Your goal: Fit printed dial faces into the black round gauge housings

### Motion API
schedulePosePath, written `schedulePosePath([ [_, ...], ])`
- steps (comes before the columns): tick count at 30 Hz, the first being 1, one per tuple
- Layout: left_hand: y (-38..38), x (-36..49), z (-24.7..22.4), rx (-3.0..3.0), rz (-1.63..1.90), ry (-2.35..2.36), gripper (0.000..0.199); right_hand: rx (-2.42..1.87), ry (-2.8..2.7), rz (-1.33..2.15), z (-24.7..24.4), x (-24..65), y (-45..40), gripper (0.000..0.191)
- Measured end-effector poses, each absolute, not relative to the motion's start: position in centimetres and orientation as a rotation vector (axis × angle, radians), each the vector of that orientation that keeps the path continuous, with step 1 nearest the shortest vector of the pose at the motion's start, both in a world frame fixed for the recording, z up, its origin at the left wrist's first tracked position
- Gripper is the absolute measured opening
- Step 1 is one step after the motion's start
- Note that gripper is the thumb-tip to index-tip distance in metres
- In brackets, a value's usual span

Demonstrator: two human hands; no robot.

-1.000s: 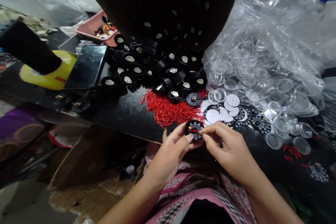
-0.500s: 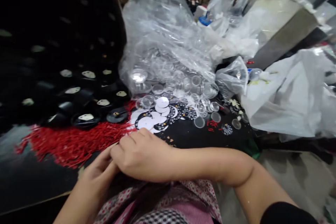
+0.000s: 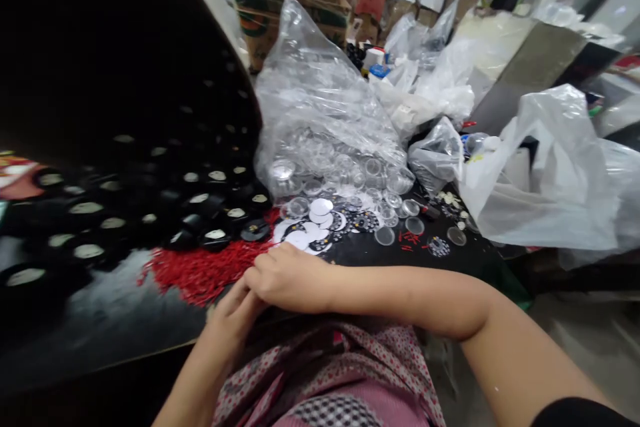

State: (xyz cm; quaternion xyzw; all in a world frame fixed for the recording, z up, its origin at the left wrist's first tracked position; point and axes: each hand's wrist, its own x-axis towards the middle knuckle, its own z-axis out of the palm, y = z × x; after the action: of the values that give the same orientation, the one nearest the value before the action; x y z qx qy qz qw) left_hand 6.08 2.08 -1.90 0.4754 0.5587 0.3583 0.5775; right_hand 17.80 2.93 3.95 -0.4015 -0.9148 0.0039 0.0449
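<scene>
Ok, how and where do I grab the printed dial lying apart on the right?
Probably by the near rim of the printed dial, coming from your side: it lies flat and looks thin, so an edge pinch suits it. Red pointers lie to its left and a clear disc to its right, so the near side seems easier.

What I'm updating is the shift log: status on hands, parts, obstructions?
Right hand overlaps left hand, blocking the grip; can't tell what's held. Red pointers heaped just beyond left hand. Dial discs beyond right.
</scene>
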Motion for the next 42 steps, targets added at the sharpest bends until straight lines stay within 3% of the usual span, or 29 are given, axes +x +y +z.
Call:
schedulePosePath([
  [7,1.8,3.1,-0.7,0.880,0.917,1.084,0.028,-0.972,-2.901,0.015,5.4,17.9,3.4,0.023],
  [10,2.3,3.1,-1.0,0.834,0.899,1.047,0.032,-0.936,-2.837,0.082,6.7,18.5,2.9,0.019],
  [16,2.1,2.5,-1.9,0.725,0.931,0.986,0.039,-1.693,-2.206,0.468,5.8,28.1,-2.6,0.010],
  [21,1.4,2.1,-2.1,0.540,1.104,1.030,0.036,-2.087,-1.937,0.247,2.6,36.8,-7.1,0.020],
  [24,1.4,2.1,-1.9,0.482,1.179,1.082,0.034,-1.981,-1.919,0.080,2.3,33.8,-6.1,0.022],
  [28,1.3,1.8,-1.5,0.488,1.137,1.082,0.033,-1.654,-2.128,0.486,2.3,24.5,-0.8,0.019],
  [34,0.7,0.7,-1.2,0.485,1.059,1.013,0.034,-1.867,-2.316,0.377,1.3,18.8,5.0,0.015],
  [42,1.4,2.1,-1.4,0.400,1.144,1.001,0.028,-1.995,-2.405,0.227,1.4,17.7,5.8,0.012],
])
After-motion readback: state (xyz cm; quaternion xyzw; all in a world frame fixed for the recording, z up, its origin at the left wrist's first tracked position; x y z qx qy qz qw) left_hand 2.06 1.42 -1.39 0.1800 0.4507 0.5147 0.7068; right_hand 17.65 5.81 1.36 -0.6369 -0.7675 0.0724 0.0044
